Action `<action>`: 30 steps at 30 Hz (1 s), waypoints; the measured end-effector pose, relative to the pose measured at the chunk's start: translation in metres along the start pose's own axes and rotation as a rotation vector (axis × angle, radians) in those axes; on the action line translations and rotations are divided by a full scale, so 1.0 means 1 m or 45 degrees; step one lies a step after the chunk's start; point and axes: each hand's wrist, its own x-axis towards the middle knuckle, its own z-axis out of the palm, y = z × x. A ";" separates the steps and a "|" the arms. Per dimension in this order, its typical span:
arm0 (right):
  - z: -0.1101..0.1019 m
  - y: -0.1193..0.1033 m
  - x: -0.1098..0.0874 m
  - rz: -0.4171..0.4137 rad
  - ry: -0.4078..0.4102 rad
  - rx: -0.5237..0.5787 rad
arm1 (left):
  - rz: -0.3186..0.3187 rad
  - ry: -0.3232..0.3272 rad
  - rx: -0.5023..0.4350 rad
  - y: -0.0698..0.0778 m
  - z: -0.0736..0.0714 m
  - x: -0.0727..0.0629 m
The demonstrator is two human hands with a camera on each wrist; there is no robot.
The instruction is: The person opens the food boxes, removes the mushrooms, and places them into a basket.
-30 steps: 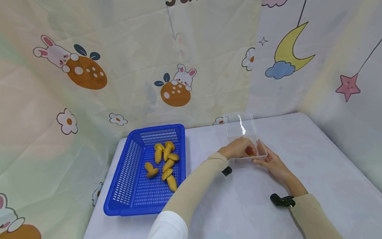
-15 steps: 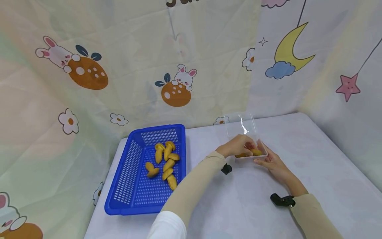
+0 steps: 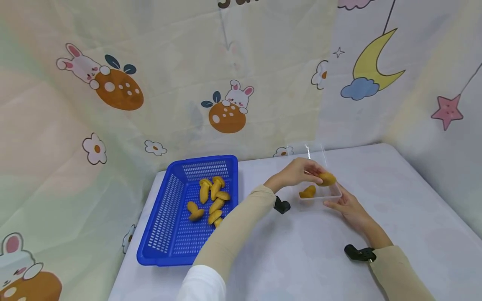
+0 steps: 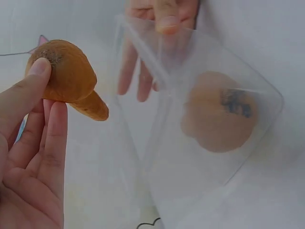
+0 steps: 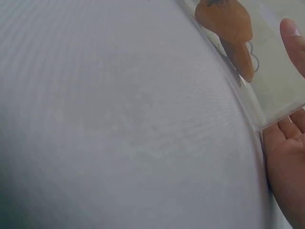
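Note:
My left hand (image 3: pixel 293 172) pinches a yellow-brown mushroom (image 3: pixel 326 179) between thumb and fingers, just above a clear plastic box. In the left wrist view this mushroom (image 4: pixel 66 71) shows its rounded cap toward the thumb and its stem pointing away. Another mushroom (image 3: pixel 308 192) lies inside the clear plastic box (image 3: pixel 312 205), at its left end. The box's hinged lid (image 3: pixel 308 152) stands open at the back. My right hand (image 3: pixel 348 207) grips the box's right end; in the right wrist view its thumb (image 5: pixel 291 40) and fingers lie on different sides of the box wall.
A blue plastic basket (image 3: pixel 150 260) with several mushrooms (image 3: pixel 204 191) sits on the table's left side. My left forearm passes over the basket's front right corner. The white-covered table (image 3: pixel 301 259) meets a patterned curtain (image 3: pixel 169 75) at the back.
My left hand was down inside the box; it has risen with a mushroom out of it, leaving another mushroom visible there. My right hand stays on the box. The head view has shifted slightly.

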 end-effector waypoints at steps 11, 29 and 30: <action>-0.002 -0.001 -0.001 0.084 0.026 -0.068 | 0.085 0.034 -0.033 0.025 -0.031 -0.026; -0.003 -0.003 -0.001 0.083 0.000 -0.059 | -0.018 0.328 0.055 0.017 -0.106 -0.092; -0.002 -0.002 0.000 0.084 -0.002 -0.053 | -0.031 0.347 0.055 0.015 -0.111 -0.097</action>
